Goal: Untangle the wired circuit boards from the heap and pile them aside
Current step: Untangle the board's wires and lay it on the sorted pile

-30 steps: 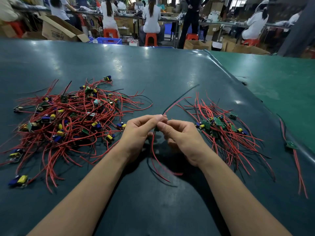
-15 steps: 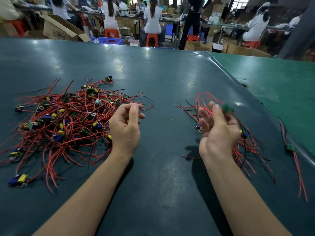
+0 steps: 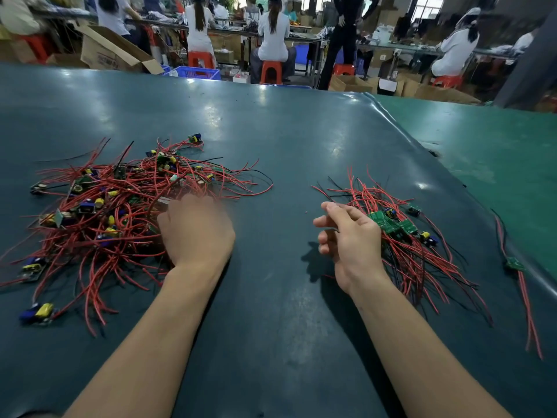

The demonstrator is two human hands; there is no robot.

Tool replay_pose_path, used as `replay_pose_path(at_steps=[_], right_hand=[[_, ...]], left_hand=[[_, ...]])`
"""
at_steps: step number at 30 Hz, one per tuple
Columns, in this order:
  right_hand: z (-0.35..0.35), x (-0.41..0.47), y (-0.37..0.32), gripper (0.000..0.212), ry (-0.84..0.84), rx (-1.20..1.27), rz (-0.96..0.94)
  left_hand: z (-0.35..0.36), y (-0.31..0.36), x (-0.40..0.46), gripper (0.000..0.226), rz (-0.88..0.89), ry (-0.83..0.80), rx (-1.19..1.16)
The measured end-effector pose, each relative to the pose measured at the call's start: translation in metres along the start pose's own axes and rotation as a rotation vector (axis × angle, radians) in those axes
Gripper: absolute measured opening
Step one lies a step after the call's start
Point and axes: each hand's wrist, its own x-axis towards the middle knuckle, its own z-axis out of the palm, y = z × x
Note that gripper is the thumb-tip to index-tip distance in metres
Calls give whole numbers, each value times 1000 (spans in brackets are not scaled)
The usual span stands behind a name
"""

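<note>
Tangled red-wired circuit boards (image 3: 114, 212) lie heaped on your left of the dark green table (image 3: 271, 140). Your left hand (image 3: 196, 230) reaches into them, fingers blurred, grip unclear. Your right hand (image 3: 349, 236) hovers loose and empty beside the sorted pile of green boards (image 3: 401, 233).

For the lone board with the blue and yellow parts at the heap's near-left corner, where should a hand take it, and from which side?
Judging by its pose, pinch the blue-and-yellow board itself by its edges, coming from the near left: that side faces bare table, while its red wire runs right into the heap.
</note>
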Motion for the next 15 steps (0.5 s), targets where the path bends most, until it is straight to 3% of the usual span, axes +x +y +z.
replay_pose_path(at_steps=[6,15], right_hand=[[-3,-4,0,8,-74,-62,2],[-4,-3,4,11,-137,-133,0]], left_hand=[[-4,-8,1,36,84,-58,7],[-11,-3,-6,20,189,-63,10]])
